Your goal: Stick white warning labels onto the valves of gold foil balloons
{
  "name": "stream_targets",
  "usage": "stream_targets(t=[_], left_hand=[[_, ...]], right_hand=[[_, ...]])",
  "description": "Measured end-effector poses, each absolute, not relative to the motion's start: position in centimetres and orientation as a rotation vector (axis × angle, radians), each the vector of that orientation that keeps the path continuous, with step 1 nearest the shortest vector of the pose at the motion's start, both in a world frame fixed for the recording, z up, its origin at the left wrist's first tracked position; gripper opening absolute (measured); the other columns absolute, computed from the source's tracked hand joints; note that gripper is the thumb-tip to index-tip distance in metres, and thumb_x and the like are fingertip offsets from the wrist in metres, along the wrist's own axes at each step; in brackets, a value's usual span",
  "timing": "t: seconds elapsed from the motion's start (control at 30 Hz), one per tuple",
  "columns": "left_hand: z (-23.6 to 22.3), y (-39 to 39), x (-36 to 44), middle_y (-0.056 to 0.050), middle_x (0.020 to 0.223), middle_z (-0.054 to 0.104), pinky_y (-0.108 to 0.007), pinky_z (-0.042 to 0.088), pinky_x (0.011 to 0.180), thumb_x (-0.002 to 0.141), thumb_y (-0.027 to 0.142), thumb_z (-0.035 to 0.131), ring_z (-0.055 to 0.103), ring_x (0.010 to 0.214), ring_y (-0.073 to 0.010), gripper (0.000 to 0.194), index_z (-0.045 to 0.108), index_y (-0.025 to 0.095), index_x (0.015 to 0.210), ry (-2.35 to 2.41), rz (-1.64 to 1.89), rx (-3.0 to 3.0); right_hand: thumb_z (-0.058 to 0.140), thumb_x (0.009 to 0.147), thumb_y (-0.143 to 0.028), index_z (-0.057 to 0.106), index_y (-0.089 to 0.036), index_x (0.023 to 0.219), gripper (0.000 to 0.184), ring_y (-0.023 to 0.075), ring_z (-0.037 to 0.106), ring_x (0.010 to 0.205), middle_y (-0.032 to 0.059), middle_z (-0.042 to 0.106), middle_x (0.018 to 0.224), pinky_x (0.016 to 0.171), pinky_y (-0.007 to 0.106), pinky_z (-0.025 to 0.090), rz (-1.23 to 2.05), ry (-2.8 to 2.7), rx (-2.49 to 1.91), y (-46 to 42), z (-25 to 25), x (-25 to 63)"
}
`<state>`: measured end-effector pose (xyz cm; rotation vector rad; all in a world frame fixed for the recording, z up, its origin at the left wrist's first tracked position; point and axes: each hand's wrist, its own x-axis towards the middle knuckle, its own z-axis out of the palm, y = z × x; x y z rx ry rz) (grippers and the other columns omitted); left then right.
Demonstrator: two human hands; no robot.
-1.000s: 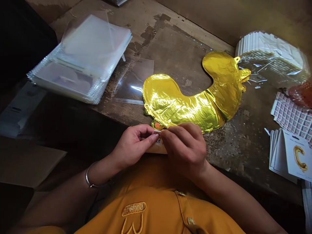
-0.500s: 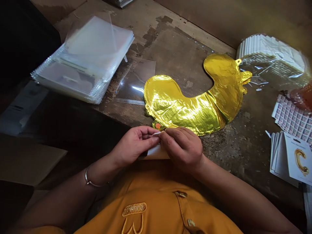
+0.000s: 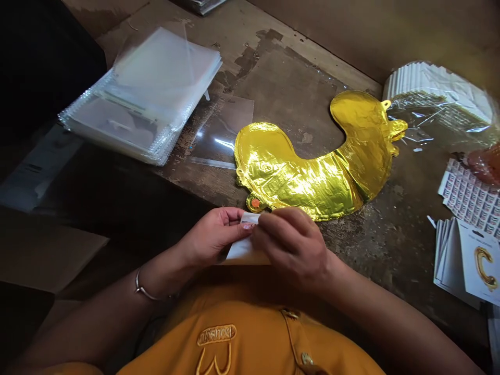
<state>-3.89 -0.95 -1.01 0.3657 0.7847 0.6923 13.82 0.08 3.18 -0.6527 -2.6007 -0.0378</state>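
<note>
By the worn tabletop [image 3: 289, 114], the left hand [image 3: 211, 234] pinches white paper [image 3: 239, 250], which could rip if the right hand [image 3: 295, 242], its grip hidden, tugs hard.

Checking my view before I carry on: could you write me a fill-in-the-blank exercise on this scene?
The left hand grips paper coloured ____.
A metal bangle circles the ____ wrist.
The gold balloon lies to the ____ of the clear bags.
The printed card shows the letter ____.

white; left; right; C
</note>
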Motion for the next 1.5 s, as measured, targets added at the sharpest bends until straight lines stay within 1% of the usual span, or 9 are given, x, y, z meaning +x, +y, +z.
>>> stream_targets(t=[0.13,0.2,0.27,0.37,0.47,0.63,0.8,1.13,1.5], left_hand=[[-0.9,-1.1,-4.4,-0.002,0.076,0.068,-0.022,0.049,0.060,0.072,0.037,0.074,0.062,0.064,-0.0119,0.030,0.065,0.014,0.088,0.893,0.673,0.647],[-0.6,-1.1,-4.8,-0.003,0.079,0.069,-0.025,0.051,0.064,0.081,0.032,0.064,0.064,0.069,-0.0142,0.019,0.065,0.015,0.089,1.037,0.699,1.055],[-0.3,-0.9,-5.1,-0.006,0.089,0.070,-0.030,0.053,0.077,0.085,0.022,0.058,0.066,0.084,-0.0175,0.010,0.064,0.016,0.090,1.096,0.806,1.600],[-0.5,-0.1,-5.3,-0.011,0.116,0.067,-0.039,0.043,0.103,0.084,0.011,0.056,0.059,0.114,-0.0233,0.011,0.063,0.015,0.092,0.999,0.940,2.292],[-1.2,0.8,-5.2,-0.011,0.126,0.063,-0.046,0.031,0.114,0.086,0.011,0.054,0.053,0.124,-0.0248,0.013,0.062,0.014,0.096,0.956,0.824,2.574],[-2.3,1.3,-5.2,-0.013,0.129,0.061,-0.043,0.034,0.114,0.088,0.013,0.051,0.053,0.125,-0.0231,0.018,0.060,0.012,0.103,0.958,0.719,2.647],[-2.4,1.2,-5.3,-0.016,0.128,0.061,-0.042,0.039,0.111,0.088,0.012,0.050,0.054,0.125,-0.0237,0.017,0.060,0.011,0.102,0.954,0.720,2.666],[-2.5,1.0,-5.4,-0.010,0.126,0.064,-0.048,0.022,0.118,0.088,0.011,0.050,0.052,0.127,-0.0223,0.014,0.060,0.016,0.095,0.973,0.732,2.637],[-2.2,0.9,-5.3,-0.012,0.126,0.064,-0.050,0.022,0.118,0.087,0.010,0.049,0.053,0.125,-0.0239,0.016,0.062,0.015,0.096,0.978,0.735,2.583]], right_hand=[[0.057,0.083,-0.010,0.060,-0.016,0.090,0.010,0.0198,0.056,0.086,0.0094,0.064,0.096,0.075,0.035,0.048,0.142,-2.386,-0.937,0.9,4.2,14.2],[0.059,0.084,-0.014,0.058,-0.019,0.084,0.005,0.0174,0.057,0.083,0.0061,0.061,0.089,0.073,0.032,0.048,0.253,-2.180,-1.230,2.2,4.5,14.9],[0.059,0.084,-0.018,0.057,-0.020,0.080,0.005,0.0158,0.057,0.077,0.0031,0.060,0.082,0.070,0.030,0.046,0.362,-2.078,-1.407,3.6,4.6,15.6],[0.060,0.082,-0.019,0.059,-0.020,0.077,0.005,0.0149,0.056,0.075,0.0016,0.061,0.079,0.070,0.029,0.044,0.539,-2.085,-1.481,5.0,3.8,16.3],[0.060,0.082,-0.019,0.061,-0.018,0.073,0.008,0.0137,0.055,0.072,0.0002,0.062,0.073,0.070,0.028,0.043,0.705,-2.122,-1.514,5.4,2.7,16.1],[0.058,0.081,-0.018,0.060,-0.017,0.067,0.014,0.0114,0.052,0.063,-0.0009,0.059,0.065,0.063,0.026,0.040,0.791,-2.099,-1.569,5.7,1.9,15.1],[0.059,0.080,-0.019,0.060,-0.017,0.067,0.014,0.0102,0.049,0.057,-0.0017,0.058,0.060,0.057,0.025,0.038,0.843,-2.091,-1.577,6.0,2.0,14.5],[0.060,0.079,-0.017,0.059,-0.017,0.062,0.017,0.0092,0.046,0.053,-0.0028,0.056,0.055,0.056,0.025,0.036,0.799,-2.137,-1.583,6.1,1.9,14.2],[0.061,0.079,-0.018,0.058,-0.018,0.058,0.021,0.0109,0.044,0.055,-0.0019,0.055,0.055,0.059,0.027,0.034,0.695,-2.250,-1.608,6.2,1.8,14.1]])
